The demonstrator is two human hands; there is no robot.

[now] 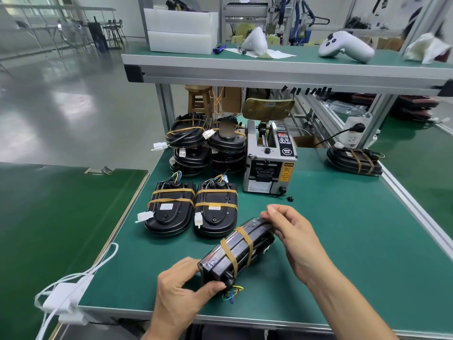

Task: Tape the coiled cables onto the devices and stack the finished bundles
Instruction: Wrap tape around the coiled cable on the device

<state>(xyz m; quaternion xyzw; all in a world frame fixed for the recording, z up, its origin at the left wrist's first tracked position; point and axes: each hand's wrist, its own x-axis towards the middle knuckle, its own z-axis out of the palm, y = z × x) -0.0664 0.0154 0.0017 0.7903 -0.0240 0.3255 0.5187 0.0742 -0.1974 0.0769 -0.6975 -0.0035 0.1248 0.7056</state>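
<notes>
Spreading across most of the view, a green-matted work surface [331,229] edged in aluminium is seen, with a raised green-topped shelf [282,67] fixed above its far side. On the shelf, two stacked white plastic bins [181,30] and a white handheld controller [345,46] are placed well apart. A grey automatic tape dispenser [269,158] loaded with a brownish tape roll is stood near the middle of the surface. Just to its left, two stacks of finished black bundles [206,143] are piled side by side, each bound with tan tape, white connectors jutting out. In front of these stacks, two flat black oval devices [191,209] with coiled cables taped on by two tan strips each are laid next to one another. A further taped black bundle [353,159] is set apart at the far right edge. Nearest the camera, a black device with its coiled cable [237,253] strapped by two tan tape bands is held tilted on its edge, just above the surface. Its near end, where coloured wires stick out, is gripped by the left hand [181,290]; its far end is pinched by the fingers of the right hand [294,231].
</notes>
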